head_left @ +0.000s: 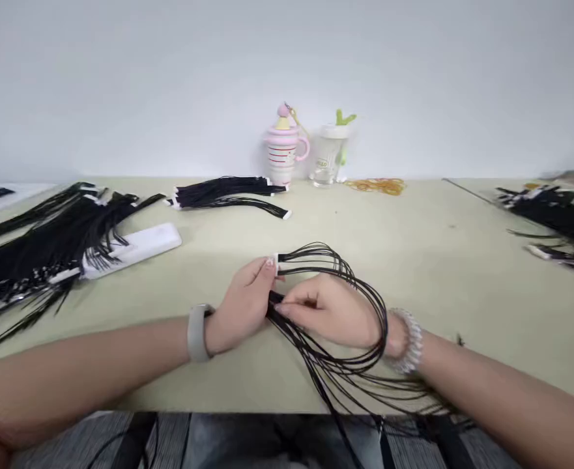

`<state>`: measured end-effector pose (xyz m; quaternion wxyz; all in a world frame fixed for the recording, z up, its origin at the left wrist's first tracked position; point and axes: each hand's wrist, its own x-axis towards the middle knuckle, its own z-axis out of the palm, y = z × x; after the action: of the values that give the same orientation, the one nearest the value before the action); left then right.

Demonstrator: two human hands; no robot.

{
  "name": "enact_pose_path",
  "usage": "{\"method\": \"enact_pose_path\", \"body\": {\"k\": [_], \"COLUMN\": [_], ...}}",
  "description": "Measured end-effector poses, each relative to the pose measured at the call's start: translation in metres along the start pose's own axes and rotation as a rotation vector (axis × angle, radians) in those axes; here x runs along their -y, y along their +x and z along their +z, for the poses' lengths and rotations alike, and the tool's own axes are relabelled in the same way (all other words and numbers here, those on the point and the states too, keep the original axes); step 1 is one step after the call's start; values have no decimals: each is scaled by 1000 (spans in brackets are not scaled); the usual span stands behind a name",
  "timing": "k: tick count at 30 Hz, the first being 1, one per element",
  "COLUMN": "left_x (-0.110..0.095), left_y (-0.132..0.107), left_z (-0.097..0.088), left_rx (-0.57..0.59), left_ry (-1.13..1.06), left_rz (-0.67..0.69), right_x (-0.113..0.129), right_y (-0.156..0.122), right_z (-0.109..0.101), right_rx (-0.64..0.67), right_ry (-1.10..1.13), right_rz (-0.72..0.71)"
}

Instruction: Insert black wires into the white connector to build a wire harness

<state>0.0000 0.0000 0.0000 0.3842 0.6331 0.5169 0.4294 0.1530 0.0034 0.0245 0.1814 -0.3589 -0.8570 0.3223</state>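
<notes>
In the middle of the frame, the left hand (240, 306) pinches the black wires (335, 257) right by their white plug (275, 259). The right hand (333, 312) grips them lower down, probably to bunch the loop. Loose ends dangle off the table (438, 260) edge.

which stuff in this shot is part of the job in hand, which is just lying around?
In hand: wire bundle, looped, pinched by left hand near its white connector and gripped by right hand.

Lying about: left wire pile, white tray, back bundle, pink cup, clear cup, rubber bands, right wire pile.
</notes>
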Motion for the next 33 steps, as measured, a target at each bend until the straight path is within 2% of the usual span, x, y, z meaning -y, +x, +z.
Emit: {"method": "enact_pose_path", "body": {"k": [9, 13, 18, 25, 33], "left_x": [-1, -2, -2, -3, 1], "left_y": [2, 1, 1, 1, 3], "left_z": [-2, -1, 0, 0, 0], "left_rx": [27, 11, 13, 7, 11], "left_ry": [-24, -17, -23, -12, -24], "left_rz": [11, -1, -7, -27, -24], "right_x": [6, 4, 5, 6, 4], "right_y": [-4, -3, -3, 0, -2], "right_z": [1, -2, -2, -3, -1], "right_rx": [-63, 4, -15, 36, 2], "right_ry": [-180, -82, -74, -1, -35], "right_rz": [-37, -27, -9, 59, 1]}}
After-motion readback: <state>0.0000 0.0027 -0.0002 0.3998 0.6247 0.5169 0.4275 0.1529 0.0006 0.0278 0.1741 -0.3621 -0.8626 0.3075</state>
